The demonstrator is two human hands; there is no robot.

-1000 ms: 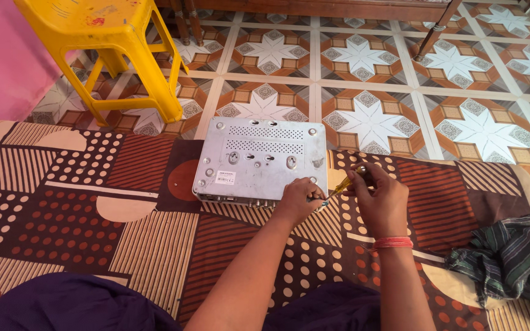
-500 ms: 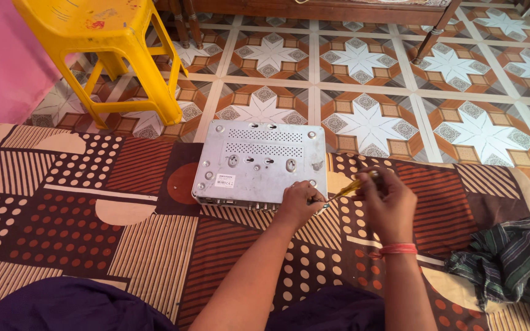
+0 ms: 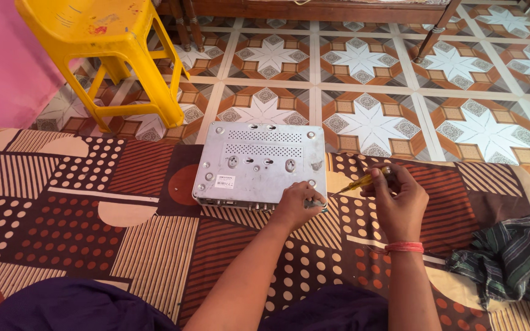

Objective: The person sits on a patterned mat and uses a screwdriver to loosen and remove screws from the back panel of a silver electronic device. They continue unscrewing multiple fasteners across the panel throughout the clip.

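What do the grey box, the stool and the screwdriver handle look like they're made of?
Grey box: probably sheet metal, matte silver, with punched vent holes and screws.
Stool: moulded plastic, glossy yellow, one piece, scuffed on top.
Screwdriver handle, held by the right hand: seemingly translucent yellow plastic; it is too small to be sure.

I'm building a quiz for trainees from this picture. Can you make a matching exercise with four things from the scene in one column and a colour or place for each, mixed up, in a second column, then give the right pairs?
Things:
1. metal box
2. stool
3. screwdriver
4. checked cloth

Places and states:
A. held in the right hand, tip towards the box's near right corner
B. crumpled on the mat at the far right
C. yellow plastic, standing on the tiled floor at upper left
D. grey, lying flat at the mat's far edge, left hand at its near corner

Pairs: 1-D, 2-C, 3-A, 4-B
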